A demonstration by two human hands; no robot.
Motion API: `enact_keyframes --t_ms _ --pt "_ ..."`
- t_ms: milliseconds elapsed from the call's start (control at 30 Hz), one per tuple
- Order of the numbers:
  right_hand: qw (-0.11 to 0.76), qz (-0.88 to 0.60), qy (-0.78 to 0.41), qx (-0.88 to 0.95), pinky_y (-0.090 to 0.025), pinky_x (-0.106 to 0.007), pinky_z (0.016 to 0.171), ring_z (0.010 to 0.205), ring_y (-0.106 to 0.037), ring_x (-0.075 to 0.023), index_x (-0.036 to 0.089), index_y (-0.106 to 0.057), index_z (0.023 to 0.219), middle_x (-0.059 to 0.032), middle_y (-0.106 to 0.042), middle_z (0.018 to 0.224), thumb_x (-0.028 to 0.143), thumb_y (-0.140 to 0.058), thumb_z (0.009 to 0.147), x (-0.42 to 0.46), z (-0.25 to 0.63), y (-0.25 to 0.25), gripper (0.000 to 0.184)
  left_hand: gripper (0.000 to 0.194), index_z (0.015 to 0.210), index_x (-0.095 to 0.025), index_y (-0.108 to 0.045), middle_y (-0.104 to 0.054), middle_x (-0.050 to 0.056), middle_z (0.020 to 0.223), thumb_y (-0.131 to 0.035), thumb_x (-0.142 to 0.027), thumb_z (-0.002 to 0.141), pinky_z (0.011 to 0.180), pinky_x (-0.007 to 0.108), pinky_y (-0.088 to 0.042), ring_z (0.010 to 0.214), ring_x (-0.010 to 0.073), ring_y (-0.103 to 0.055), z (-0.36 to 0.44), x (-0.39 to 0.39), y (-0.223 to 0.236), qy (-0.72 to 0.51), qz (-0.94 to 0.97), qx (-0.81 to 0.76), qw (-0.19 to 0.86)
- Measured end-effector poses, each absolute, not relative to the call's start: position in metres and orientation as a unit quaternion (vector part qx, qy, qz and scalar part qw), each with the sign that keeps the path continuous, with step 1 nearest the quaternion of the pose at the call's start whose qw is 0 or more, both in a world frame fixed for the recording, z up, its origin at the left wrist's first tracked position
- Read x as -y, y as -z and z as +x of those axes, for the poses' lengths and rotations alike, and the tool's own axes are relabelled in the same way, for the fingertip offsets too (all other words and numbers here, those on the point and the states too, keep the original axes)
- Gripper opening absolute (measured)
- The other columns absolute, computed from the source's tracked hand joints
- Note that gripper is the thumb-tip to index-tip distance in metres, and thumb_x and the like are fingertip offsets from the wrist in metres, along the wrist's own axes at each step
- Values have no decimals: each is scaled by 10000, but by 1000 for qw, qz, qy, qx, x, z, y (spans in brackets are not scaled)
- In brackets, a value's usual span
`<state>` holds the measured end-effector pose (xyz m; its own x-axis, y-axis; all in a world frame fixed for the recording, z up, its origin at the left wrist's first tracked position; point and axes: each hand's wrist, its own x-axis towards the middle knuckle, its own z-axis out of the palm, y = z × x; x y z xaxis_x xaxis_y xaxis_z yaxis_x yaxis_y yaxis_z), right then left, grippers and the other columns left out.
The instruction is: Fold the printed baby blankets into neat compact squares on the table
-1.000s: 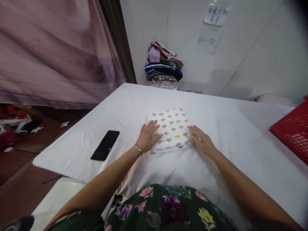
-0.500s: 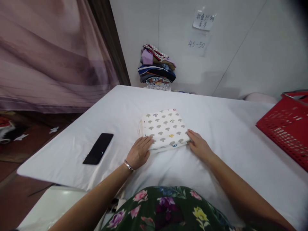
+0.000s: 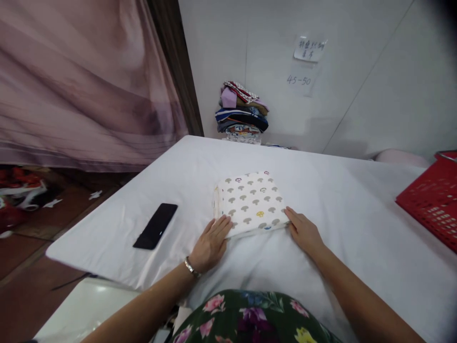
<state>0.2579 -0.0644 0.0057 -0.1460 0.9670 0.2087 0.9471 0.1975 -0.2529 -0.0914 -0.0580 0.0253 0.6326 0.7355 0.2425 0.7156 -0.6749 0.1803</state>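
A folded white cloth (image 3: pixel 254 200) printed with grey mushrooms and a few coloured ones lies flat on the white-covered table (image 3: pixel 321 190). My left hand (image 3: pixel 211 243) rests on its near left corner, fingers stretched out over the fabric, a metal bracelet on the wrist. At the near right corner, my right hand (image 3: pixel 305 231) touches the edge with its fingertips, the fingers extended and not wrapped round the cloth. The folded layers show along the left and front edges.
Left of the cloth lies a black phone (image 3: pixel 155 226). A red plastic basket (image 3: pixel 428 200) stands at the right. Behind the table's far edge, folded clothes (image 3: pixel 243 114) are stacked against the wall, below paper notes (image 3: pixel 310 49). A pink curtain (image 3: pixel 89 85) hangs at the left.
The whole view has shifted, so things appear lower and to the right. My right fingers, earlier gripping the near right corner, now lie straighter against its edge. The cloth stays folded.
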Motion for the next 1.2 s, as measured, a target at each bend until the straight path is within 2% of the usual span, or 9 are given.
enact_keyframes --t_ms 100,233,333,500,633,833,967,1100,1200 --pt "169 -621 -32 765 -400 -434 996 1268 -405 -238 191 -423 1352 -61 -433 1397 190 -365 827 65 251 -17 528 506 1350 -149 -393 -383 122 1427 -422 -218 850 1101 463 -252 1350 218 -290 -89 61 -35 -147 900 -407 49" --pt "194 -570 -31 798 -246 -478 1089 1383 -182 -237 191 -341 1398 -65 -286 1481 288 -366 879 59 225 -39 529 338 1178 -223 -560 -590 71 1241 -393 -331 905 1094 476 -245 1233 202 -460 -69 49 -60 -175 879 -438 62" --pt "163 -572 -25 804 -174 -517 1099 1389 -152 -259 191 -350 1395 -81 -262 1488 439 -340 910 47 205 -42 545 352 1184 -211 -558 -549 80 1292 -374 -347 916 1099 472 -231 1296 217 -379 -49 34 -66 -200 865 -459 32" --pt "121 -574 -19 809 -207 -530 1075 1368 -219 -279 225 -393 1375 -74 -305 1470 521 -322 903 38 199 -20 562 595 1320 -147 -430 -329 147 1454 -411 -527 863 1079 526 -241 1368 287 -226 -41 24 -35 -170 850 -498 26" --pt "124 -579 -38 805 -183 -519 1090 1376 -198 -272 212 -398 1375 -68 -294 1474 536 -307 906 44 204 -16 578 604 1342 -172 -403 -307 130 1469 -372 -549 870 1086 546 -203 1381 280 -187 -47 28 -27 -156 839 -518 57" --pt "155 -601 -123 775 -220 -522 1073 1382 -181 -261 247 -372 1387 -72 -267 1488 541 -257 917 5 201 -39 566 582 1264 -222 -488 -359 96 1448 -294 -601 868 1073 573 -195 1361 280 -246 -32 -1 -64 -121 824 -544 103" --pt "157 -614 -78 770 -235 -532 1055 1389 -134 -287 198 -373 1377 -122 -213 1502 515 -314 910 -58 192 -44 568 657 1346 -164 -410 -269 123 1487 -326 -592 855 1113 529 -86 1389 281 -151 -18 -52 -66 -152 809 -567 31" --pt "119 -647 -90 748 -236 -519 1067 1380 -159 -296 196 -350 1387 -92 -206 1509 502 -328 903 -96 194 -29 574 768 1405 -124 -312 -223 147 1498 -289 -636 832 1096 551 -98 1388 304 -138 -24 -86 -42 -105 766 -629 78" --pt "151 -638 -115 746 -260 -463 1076 1382 -155 -287 196 -360 1388 -72 -202 1512 503 -351 893 -101 202 -11 583 808 1438 -146 -236 -144 108 1523 -231 -670 823 1093 538 -115 1398 288 -86 -31 -90 -31 -92 758 -636 107"
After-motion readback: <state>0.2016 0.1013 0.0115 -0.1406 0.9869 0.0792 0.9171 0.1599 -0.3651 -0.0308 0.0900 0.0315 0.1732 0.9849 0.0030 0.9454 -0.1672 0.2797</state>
